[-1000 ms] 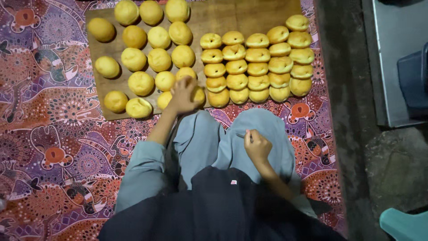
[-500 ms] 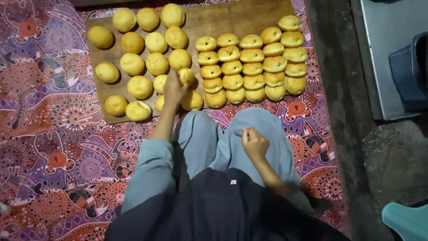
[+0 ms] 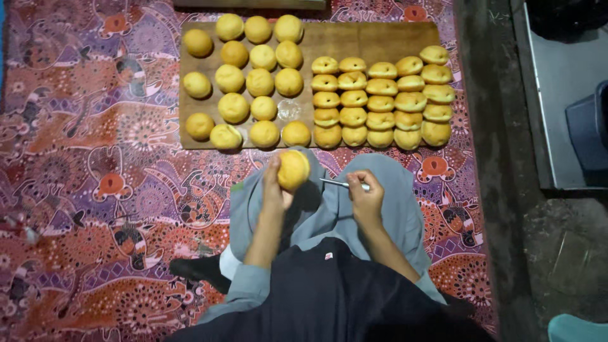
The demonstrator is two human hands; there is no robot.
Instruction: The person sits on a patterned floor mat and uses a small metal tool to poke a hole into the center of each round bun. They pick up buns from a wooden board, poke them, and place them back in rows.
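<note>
Dough ball [image 3: 294, 170] held in the left hand [image 3: 276, 190], fingers wrapped round its left side and underside, lifted above the lap just below the near edge of the wooden board [image 3: 373, 38]. Ball is round, yellow-orange, smooth on the visible face. Right hand [image 3: 365, 195] closed on a thin metal blade [image 3: 335, 183]; the blade points left toward the ball, its tip a short way from it, not touching. (Whether the tool is a knife or a scraper cannot be told.)

Board lies on a patterned purple and orange mat [image 3: 82, 177]. Left half of the board: round balls [image 3: 261, 82] in loose rows, well spaced, with one bare spot in the near rows showing a pale mark. Right half: flatter pieces [image 3: 380, 104] packed tight in rows, touching, each with a seam across the top.

Person seated at the board's near edge, grey cloth over the knees [image 3: 392, 209], dark garment nearer the camera. Bare concrete floor [image 3: 500, 190] borders the mat on the right.
</note>
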